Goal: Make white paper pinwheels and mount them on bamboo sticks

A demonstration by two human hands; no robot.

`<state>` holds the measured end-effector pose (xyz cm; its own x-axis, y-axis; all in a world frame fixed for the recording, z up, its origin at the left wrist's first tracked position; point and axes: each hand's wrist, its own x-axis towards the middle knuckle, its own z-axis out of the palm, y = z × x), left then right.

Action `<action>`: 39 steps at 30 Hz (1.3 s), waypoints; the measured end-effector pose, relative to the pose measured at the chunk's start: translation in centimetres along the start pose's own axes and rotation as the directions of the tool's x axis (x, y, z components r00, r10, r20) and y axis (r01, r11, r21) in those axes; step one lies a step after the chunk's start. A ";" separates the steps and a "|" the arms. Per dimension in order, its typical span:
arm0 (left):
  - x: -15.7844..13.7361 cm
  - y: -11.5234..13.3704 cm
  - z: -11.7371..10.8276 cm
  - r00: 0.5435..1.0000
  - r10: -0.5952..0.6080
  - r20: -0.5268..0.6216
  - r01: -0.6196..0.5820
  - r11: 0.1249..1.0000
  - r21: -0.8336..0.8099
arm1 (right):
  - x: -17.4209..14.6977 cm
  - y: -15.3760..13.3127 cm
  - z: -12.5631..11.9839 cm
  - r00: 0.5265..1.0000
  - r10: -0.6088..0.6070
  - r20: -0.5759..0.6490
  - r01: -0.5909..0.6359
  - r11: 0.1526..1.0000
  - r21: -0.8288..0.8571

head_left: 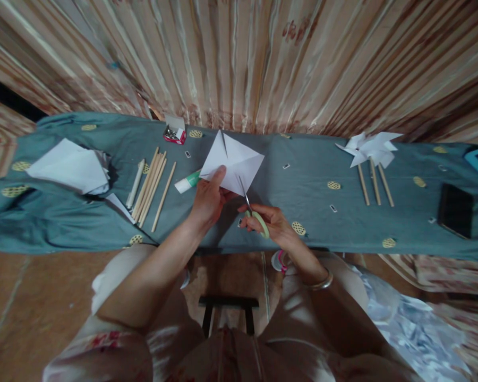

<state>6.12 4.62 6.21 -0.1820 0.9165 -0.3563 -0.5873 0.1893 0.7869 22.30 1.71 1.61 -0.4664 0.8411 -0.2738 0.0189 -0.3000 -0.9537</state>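
A square white sheet of paper point(242, 156) is held above the cloth, turned so its corners point up, down and sideways. A slit runs in from its far corner, and another shows at the left corner. My left hand point(210, 197) grips the sheet at its near left edge, thumb on top. In my right hand point(269, 220) is a pair of scissors point(258, 218) with pale green handles. Their blades reach over the sheet near its closest corner. Partly behind the paper and my left hand lies a glue stick point(188, 181) with a green label.
Several wooden sticks point(150, 185) and a white rod point(135, 183) lie left of my hands, beside stacked white paper point(69, 167). A small box of metal pins point(174, 131) stands behind. At right are paper pinwheels point(372, 148) on sticks and a dark phone point(456, 210).
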 end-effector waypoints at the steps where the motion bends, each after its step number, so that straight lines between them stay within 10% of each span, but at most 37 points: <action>1: 0.0 0.0 -0.1 1.000 -0.003 -0.003 0.003 1.000 -0.001 | 0.0 0.0 0.0 1.000 0.000 -0.003 0.000 1.000 -0.003; 39: 0.2 -0.1 -0.5 1.000 0.003 0.022 -0.002 1.000 -0.016 | 0.2 -0.8 1.0 0.992 0.106 -0.069 -0.094 0.983 0.160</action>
<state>5.73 4.58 5.81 -0.1666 0.9244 -0.3431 -0.5996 0.1813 0.7795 21.33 1.70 2.40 -0.3993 0.8336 -0.3815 -0.0786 -0.4458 -0.8917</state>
